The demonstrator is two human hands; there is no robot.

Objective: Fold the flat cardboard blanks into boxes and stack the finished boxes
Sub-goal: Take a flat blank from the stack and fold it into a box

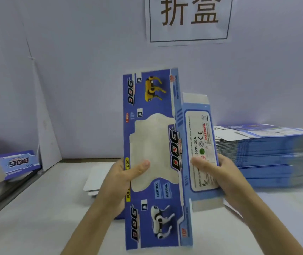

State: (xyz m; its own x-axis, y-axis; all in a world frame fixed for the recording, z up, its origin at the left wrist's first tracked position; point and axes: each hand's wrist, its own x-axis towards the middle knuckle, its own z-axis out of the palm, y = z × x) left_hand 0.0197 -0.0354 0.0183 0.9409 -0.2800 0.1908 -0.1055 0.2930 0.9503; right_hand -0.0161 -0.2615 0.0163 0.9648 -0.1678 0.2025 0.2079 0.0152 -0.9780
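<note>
The person held one cardboard blank (158, 190) up in the air, over the white counter (36, 208). The left hand (121, 175) gripped the big dark blue panel. Its thumb lay on the pale window part, and its fingers were hidden behind the card. The right hand (220, 173) gripped the light blue side panel with the warning label, thumb in front and fingers behind.

The side panel seemed to bend a little at the crease, but the blank was mostly flat. I think the folding of this box was only at its start.

A tall stack of flat blanks (268, 153) lay on the counter to the right, just behind the right hand. At the far left sat what looked like a finished box (18, 162), with more blue card beside it at the edge of the view.

Next, the two hands would likely need to push the panels along the creases to open the blank into a tube. Then the end flaps could be tucked in. The bends should go on the creases, not across the window.
</note>
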